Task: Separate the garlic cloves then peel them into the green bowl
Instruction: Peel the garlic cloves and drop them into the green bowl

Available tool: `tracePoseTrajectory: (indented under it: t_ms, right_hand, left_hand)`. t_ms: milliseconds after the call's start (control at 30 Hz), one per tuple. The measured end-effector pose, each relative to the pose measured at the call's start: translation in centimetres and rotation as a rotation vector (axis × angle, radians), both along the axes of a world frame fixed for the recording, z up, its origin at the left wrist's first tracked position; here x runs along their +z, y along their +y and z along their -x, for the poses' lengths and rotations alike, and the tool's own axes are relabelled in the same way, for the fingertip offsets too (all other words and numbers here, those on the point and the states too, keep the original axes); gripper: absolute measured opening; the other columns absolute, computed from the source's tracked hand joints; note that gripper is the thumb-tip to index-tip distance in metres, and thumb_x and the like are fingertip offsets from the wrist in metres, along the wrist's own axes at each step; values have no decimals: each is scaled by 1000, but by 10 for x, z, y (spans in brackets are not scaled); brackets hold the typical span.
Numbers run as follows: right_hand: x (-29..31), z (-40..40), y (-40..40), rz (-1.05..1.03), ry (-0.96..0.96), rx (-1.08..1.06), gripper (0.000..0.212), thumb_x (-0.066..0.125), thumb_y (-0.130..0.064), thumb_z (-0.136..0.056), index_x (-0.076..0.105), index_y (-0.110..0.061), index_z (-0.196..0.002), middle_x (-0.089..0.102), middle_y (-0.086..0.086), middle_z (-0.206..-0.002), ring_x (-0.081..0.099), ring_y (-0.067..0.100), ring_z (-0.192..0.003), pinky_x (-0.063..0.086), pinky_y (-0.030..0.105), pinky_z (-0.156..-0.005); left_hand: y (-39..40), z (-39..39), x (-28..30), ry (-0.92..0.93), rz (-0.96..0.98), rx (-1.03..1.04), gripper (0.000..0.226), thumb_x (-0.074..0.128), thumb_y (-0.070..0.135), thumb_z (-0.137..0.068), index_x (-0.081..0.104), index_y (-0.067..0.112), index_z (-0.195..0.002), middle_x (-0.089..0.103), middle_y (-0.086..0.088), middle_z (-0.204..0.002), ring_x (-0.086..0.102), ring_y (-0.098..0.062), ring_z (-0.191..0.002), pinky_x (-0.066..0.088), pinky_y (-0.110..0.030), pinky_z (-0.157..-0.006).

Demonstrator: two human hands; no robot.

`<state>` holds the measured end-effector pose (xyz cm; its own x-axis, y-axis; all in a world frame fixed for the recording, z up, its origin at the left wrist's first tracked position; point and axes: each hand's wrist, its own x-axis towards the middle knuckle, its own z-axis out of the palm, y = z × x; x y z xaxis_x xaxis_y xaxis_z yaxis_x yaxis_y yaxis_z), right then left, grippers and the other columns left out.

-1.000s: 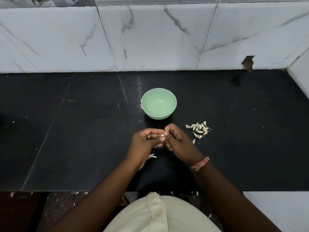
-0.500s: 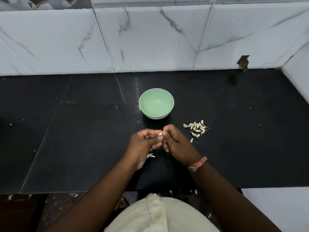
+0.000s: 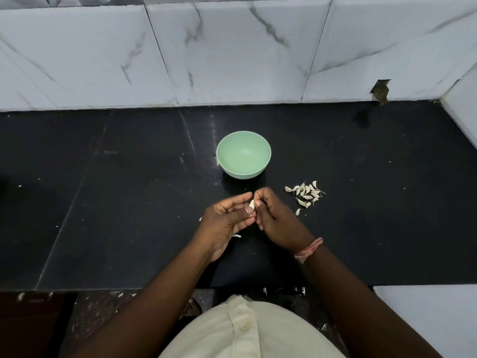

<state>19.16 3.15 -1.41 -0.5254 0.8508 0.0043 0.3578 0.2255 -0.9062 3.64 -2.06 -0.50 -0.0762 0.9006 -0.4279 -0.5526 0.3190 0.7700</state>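
A pale green bowl (image 3: 243, 158) stands on the black counter, and I see nothing inside it. Just in front of it my left hand (image 3: 227, 223) and my right hand (image 3: 277, 223) meet, both pinching one small white garlic clove (image 3: 252, 204) between thumbs and fingertips. A loose pile of several unpeeled cloves (image 3: 306, 193) lies on the counter to the right of my right hand, with one clove (image 3: 297, 211) apart at its near side.
The black counter (image 3: 116, 202) runs wide to both sides, backed by a white marble-tile wall (image 3: 232, 52). Bits of garlic skin (image 3: 236, 236) lie under my left hand. The counter's front edge is close to my body.
Both hands stay together on the clove, with the fingers shifting slightly. The clove shows more between the fingertips now. My head has dipped a little.
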Motion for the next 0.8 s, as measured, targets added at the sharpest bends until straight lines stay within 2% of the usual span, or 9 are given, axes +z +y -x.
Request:
tracePoseTrajectory:
  t_ms: [133,267,400,567,733,800]
  right_hand:
    - [1,-4,3,-16,-37,60,8,42,-16,-108,46,-16,-101,54,-4,-69,51,9,-60,49,39,-65]
    - [0,-5,7,-47,-71,73,6,48,-23,-106,46,-24,-100,56,-5,-74,52,9,-63,50,41,-65]
    - [0,-1,10,-86,-58,14,8,51,-19,-105,49,-19,-97,54,-8,-73,50,8,-63,47,38,-65]
    - [-2,5,7,-88,-46,-43,12,52,-9,-102,49,-14,-92,52,-6,-72,46,7,-63,40,28,-62]
    - [2,12,7,-95,-53,-102,10,53,-6,-99,51,-12,-91,58,3,-76,50,11,-67,43,32,-64]
    - [1,12,8,-99,-58,-108,10,52,-7,-100,52,-13,-92,57,-1,-75,49,9,-66,42,30,-65]
  left_hand:
    - [-3,-2,0,36,-11,-7,29,67,-7,-88,71,-3,-116,73,-22,-114,73,-27,-101,60,-28,-83]
    - [-1,-1,2,230,-62,9,18,71,-1,-89,76,-2,-106,76,-19,-101,73,-17,-89,59,-24,-79]
    - [4,0,2,362,-102,4,17,73,-1,-88,76,-2,-104,77,-18,-93,69,-11,-79,56,-21,-74]
    - [4,2,-1,357,-99,-22,15,73,-1,-88,77,0,-103,78,-14,-91,69,-10,-79,57,-21,-75]
    - [8,2,-2,293,-86,2,16,74,-2,-86,77,-1,-102,77,-19,-98,71,-15,-83,59,-23,-79]
    - [9,3,-2,240,-80,4,18,73,-3,-86,76,-3,-105,76,-20,-100,72,-16,-85,59,-23,-78]
